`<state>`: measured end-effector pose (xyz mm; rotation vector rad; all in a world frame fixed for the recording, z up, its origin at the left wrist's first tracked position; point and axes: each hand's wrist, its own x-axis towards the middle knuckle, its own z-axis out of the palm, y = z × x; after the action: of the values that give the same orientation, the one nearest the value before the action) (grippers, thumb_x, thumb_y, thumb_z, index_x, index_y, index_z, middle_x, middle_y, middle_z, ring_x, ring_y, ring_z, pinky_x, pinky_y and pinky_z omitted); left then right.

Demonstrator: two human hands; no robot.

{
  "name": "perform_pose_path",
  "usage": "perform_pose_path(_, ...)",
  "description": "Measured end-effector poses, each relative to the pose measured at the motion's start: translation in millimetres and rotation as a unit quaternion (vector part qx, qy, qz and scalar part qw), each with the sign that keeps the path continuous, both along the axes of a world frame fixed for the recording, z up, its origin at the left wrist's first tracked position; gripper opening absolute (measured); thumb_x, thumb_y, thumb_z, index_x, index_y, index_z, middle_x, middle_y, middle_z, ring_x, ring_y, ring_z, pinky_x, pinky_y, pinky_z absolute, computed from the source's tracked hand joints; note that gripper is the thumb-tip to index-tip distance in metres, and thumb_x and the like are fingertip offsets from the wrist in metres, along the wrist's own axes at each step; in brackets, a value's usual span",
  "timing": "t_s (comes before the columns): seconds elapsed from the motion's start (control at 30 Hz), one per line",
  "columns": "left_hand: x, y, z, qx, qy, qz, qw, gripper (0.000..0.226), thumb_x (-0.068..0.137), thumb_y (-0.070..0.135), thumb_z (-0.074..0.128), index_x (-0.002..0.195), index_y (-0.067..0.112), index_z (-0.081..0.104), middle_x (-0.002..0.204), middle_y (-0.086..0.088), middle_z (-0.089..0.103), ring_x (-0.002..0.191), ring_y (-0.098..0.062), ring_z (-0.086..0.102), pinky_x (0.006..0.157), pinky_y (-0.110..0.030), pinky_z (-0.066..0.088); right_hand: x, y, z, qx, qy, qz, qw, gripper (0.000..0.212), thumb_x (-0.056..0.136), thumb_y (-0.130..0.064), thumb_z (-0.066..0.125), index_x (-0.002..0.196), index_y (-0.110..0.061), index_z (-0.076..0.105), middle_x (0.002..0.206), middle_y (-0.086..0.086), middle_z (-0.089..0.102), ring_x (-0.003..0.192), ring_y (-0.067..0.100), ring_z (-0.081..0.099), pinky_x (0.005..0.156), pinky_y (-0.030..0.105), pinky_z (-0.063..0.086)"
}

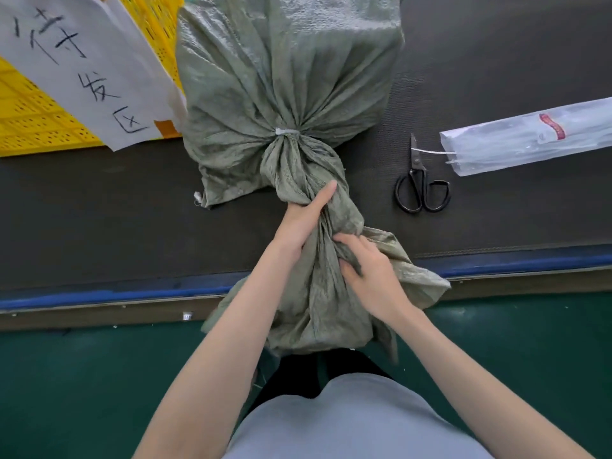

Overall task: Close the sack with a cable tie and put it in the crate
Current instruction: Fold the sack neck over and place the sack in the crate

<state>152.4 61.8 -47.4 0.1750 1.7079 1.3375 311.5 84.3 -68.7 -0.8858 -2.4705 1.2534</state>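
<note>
The sack (284,77) lies on the counter (99,210), its neck already cinched by the cable tie (286,131). Both the left hand (304,217) and the right hand (367,270) have their fingers clenched around the loose neck, probably to lift it into the yellow crate (29,117) just beside.

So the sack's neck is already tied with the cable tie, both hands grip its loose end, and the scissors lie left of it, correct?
Not quite: in the head view the scissors lie right of the sack. The cable tie is on, and the left hand and right hand grip the loose end.
</note>
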Motion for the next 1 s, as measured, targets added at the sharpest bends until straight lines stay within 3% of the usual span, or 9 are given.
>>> perform_pose_path(0.13, -12, 18, 0, -0.063, -0.018, -0.015, 0.998, 0.037, 0.072, 0.035, 0.081, 0.102, 0.016, 0.07, 0.102, 0.001, 0.073, 0.091, -0.012, 0.068, 0.072, -0.022, 0.054, -9, -5, -4, 0.04, -0.019, 0.018, 0.999, 0.038, 0.092, -0.01, 0.051, 0.129, -0.019, 0.051, 0.109, 0.004, 0.057, 0.102, 0.028, 0.05, 0.086, 0.047, 0.043)
perform_pose_path(0.23, -24, 18, -7, -0.063, -0.011, 0.006, 0.998, 0.024, 0.082, 0.015, 0.07, 0.104, 0.008, 0.068, 0.105, -0.009, 0.071, 0.095, -0.021, 0.068, 0.077, -0.029, 0.056, -15, -2, -2, 0.018, -0.012, 0.01, 1.0, 0.036, 0.092, -0.009, 0.052, 0.126, -0.019, 0.055, 0.115, 0.001, 0.059, 0.107, 0.025, 0.052, 0.092, 0.044, 0.042)
perform_pose_path(0.37, -53, 2, -11, -0.038, 0.058, 0.007, 0.998, 0.03, 0.089, 0.009, 0.056, 0.119, 0.008, 0.06, 0.121, -0.011, 0.064, 0.109, -0.023, 0.06, 0.1, -0.04, 0.047, -29, 6, 10, -0.041, 0.052, -0.021, 0.998, 0.032, 0.09, -0.009, 0.059, 0.12, -0.021, 0.062, 0.117, -0.007, 0.06, 0.107, 0.013, 0.056, 0.093, 0.017, 0.041)
perform_pose_path(0.47, -81, -17, -11, -0.04, 0.182, -0.025, 0.982, 0.039, 0.09, 0.011, 0.055, 0.129, 0.011, 0.054, 0.129, -0.006, 0.059, 0.118, -0.021, 0.054, 0.104, -0.035, 0.041, -46, 12, 21, -0.028, 0.097, -0.045, 0.994, 0.029, 0.09, -0.008, 0.059, 0.118, -0.017, 0.062, 0.115, -0.002, 0.062, 0.105, 0.012, 0.058, 0.092, 0.021, 0.045)
perform_pose_path(0.6, -119, -39, 1, -0.066, 0.356, -0.097, 0.927, 0.047, 0.088, 0.018, 0.059, 0.133, 0.012, 0.048, 0.117, 0.005, 0.057, 0.118, -0.022, 0.052, 0.087, -0.021, 0.035, -81, 28, 32, 0.089, 0.083, -0.051, 0.991, 0.034, 0.087, -0.005, 0.058, 0.121, -0.01, 0.057, 0.119, 0.006, 0.058, 0.108, 0.025, 0.053, 0.092, 0.037, 0.043)
perform_pose_path(0.7, -136, -46, 15, -0.085, 0.414, -0.155, 0.893, 0.067, 0.085, 0.022, 0.06, 0.142, 0.022, 0.026, 0.118, -0.006, 0.06, 0.105, -0.026, 0.057, 0.086, -0.033, 0.043, -112, 42, 36, 0.205, 0.032, -0.065, 0.976, 0.044, 0.083, -0.005, 0.058, 0.126, -0.01, 0.05, 0.13, 0.011, 0.05, 0.115, 0.031, 0.045, 0.089, 0.042, 0.038)
perform_pose_path(0.8, -141, -50, 24, -0.125, 0.48, -0.154, 0.854, 0.072, 0.08, 0.025, 0.066, 0.132, 0.032, 0.017, 0.108, -0.013, 0.064, 0.09, -0.038, 0.063, 0.076, -0.048, 0.05, -136, 54, 35, 0.283, -0.02, -0.101, 0.954, 0.058, 0.076, -0.002, 0.058, 0.132, -0.008, 0.044, 0.137, 0.019, 0.042, 0.122, 0.039, 0.038, 0.093, 0.049, 0.037)
perform_pose_path(0.93, -151, -51, 27, -0.131, 0.575, -0.157, 0.792, 0.107, 0.077, 0.022, 0.074, 0.147, 0.031, -0.006, 0.094, -0.011, 0.065, 0.067, -0.028, 0.059, 0.055, -0.032, 0.037, -152, 61, 27, 0.341, -0.059, -0.126, 0.93, 0.065, 0.069, 0.0, 0.062, 0.131, -0.008, 0.042, 0.137, 0.022, 0.041, 0.123, 0.043, 0.037, 0.096, 0.054, 0.035)
perform_pose_path(1.0, -160, -48, 28, -0.142, 0.593, -0.186, 0.771, 0.112, 0.078, 0.026, 0.073, 0.148, 0.034, -0.014, 0.101, -0.012, 0.065, 0.067, -0.026, 0.057, 0.054, -0.031, 0.035, -155, 63, 23, 0.354, -0.075, -0.138, 0.922, 0.065, 0.069, -0.001, 0.062, 0.13, -0.009, 0.042, 0.136, 0.021, 0.044, 0.121, 0.043, 0.041, 0.095, 0.054, 0.034)
